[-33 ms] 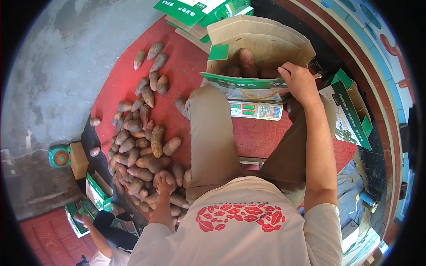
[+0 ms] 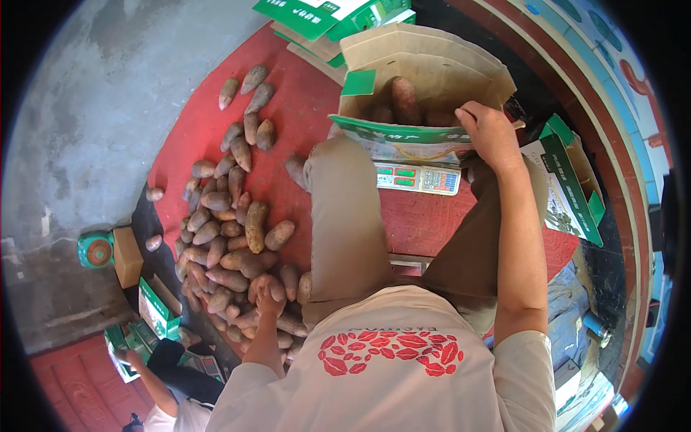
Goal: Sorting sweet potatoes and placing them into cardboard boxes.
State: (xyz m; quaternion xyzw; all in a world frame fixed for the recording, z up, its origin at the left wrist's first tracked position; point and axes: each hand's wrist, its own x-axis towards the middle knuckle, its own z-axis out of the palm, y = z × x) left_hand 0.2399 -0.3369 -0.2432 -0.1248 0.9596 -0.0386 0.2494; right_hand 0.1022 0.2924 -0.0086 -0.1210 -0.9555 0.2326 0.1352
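Observation:
At the near edge of a heap of brown, tapered tubers [image 2: 254, 227], my left hand [image 2: 271, 301] has its fingers closed around a reddish-brown tuber [image 2: 260, 286]. My right hand [image 2: 491, 133] pinches the near right rim of an open green-and-brown carton [image 2: 421, 52]. Inside that carton lie several tubers, one of them reddish and raised [image 2: 406, 99]; the near wall hides part of the rest. The carton stands just behind a white electronic scale [image 2: 419, 178] with green-lit displays, seen between my knees. Whether it rests on the scale's pan is hidden.
Red cloth [image 2: 194, 119] covers the floor under the heap. More green cartons lie at the far side [image 2: 324, 18] and at the right [image 2: 565, 187]. At lower left, another person's arm [image 2: 155, 385] reaches toward green boxes, near a small green dial scale [image 2: 97, 250].
The view has shifted very slightly. The other person's hand at lower left has moved a little. Both my hands keep their places, on the tuber and the carton rim.

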